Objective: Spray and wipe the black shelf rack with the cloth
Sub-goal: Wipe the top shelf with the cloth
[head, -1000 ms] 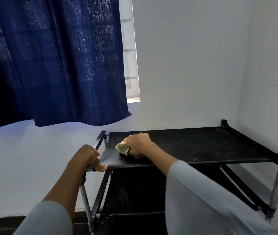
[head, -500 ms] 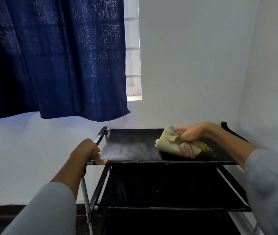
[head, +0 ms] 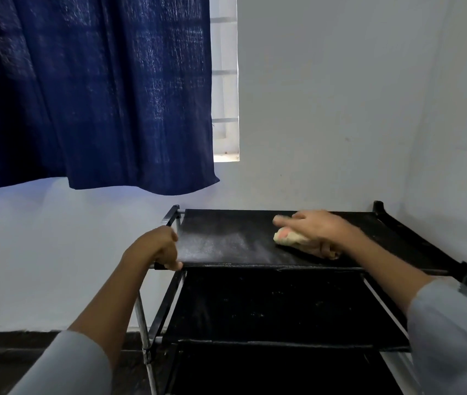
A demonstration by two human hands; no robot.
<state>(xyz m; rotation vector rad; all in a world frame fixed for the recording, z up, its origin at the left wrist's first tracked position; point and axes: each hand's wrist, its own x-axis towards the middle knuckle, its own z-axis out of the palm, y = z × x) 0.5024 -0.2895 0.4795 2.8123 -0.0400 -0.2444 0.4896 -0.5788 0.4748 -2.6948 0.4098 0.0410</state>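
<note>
Head view: the right hand (head: 316, 228), clenching the bunched pale yellow cloth (head: 286, 238), is sweeping back leftward (top tier half-wiped) while the left hand (head: 157, 249) is gripping the black fabric-and-metal shelf rack (head: 226, 246).

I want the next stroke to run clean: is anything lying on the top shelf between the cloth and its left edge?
Nothing visible: from the cloth under the right hand leftward, the top shelf shows only pale dust.
</note>
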